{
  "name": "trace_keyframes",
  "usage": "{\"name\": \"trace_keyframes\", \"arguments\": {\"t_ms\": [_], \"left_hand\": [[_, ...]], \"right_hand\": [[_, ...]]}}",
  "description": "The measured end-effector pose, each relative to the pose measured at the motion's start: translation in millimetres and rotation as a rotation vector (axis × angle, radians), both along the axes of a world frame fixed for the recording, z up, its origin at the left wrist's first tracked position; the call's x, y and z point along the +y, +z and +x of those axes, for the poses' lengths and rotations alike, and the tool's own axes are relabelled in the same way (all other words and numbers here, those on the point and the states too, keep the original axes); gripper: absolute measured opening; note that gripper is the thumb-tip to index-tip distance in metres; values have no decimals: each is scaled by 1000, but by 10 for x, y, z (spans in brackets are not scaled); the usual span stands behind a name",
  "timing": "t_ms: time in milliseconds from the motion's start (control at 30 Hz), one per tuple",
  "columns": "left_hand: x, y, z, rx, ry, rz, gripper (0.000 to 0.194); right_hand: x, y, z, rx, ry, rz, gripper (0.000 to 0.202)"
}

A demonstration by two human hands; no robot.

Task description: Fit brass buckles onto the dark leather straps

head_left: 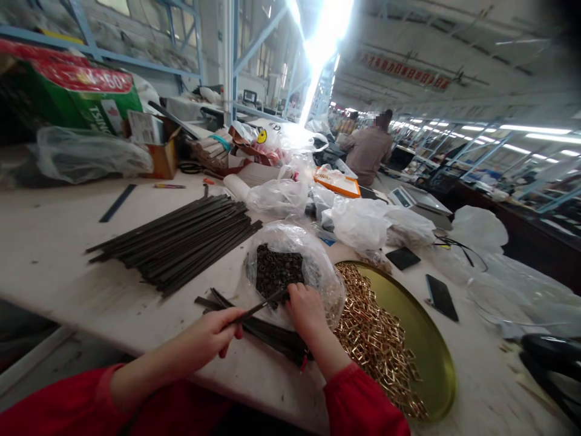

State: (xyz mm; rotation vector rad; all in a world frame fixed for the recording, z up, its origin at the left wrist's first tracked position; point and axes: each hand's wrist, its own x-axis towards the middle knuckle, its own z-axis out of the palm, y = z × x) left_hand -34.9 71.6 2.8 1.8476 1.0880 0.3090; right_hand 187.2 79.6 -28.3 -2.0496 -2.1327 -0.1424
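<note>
Red sleeves point(367, 404) up close, left hand point(218, 332) and right hand point(307, 309) pinching one strip point(259, 307), probably light, bendy, best gripped near its ends!

White table point(49, 242): dark strips point(177, 242), plastic bag point(322, 260), brass-coloured tray point(411, 297), phone point(441, 297).

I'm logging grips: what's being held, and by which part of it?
A black strip: the left hand grips its nearer part. The right hand is at its far end, but whether it grips there can't be told.
</note>
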Motion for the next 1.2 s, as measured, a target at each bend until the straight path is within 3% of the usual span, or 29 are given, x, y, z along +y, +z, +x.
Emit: {"name": "trace_keyframes", "arguments": {"t_ms": [133,300,500,733,833,900,967,1067,1200], "left_hand": [[-78,-83,49,72,9,216,41],[-108,-99,74,75,28,222,38],[-214,-10,58,86,40,205,39],[-312,19,86,57,67,185,38],[-358,18,97,7,62,156,36],[-399,21,106,-33,46,71,37],[-447,41,123,-63,45,-116,40],[-518,115,159,-165,127,-438,43],[-587,217,186,-366,198,-724,31]], "right_hand": [[-11,-36,-9,-2,21,-9,11],[-53,-18,-21,39,32,10,12],[-165,0,82,211,20,66,18],[-429,27,202,553,37,132,25],[-636,18,153,1018,19,21,25],[-775,6,102,1451,-50,-59,29],[-884,-11,48,1735,-116,-86,32],[-977,-45,-19,1908,-167,-99,32],[-1016,-76,-61,1987,-203,-65,30]]}}
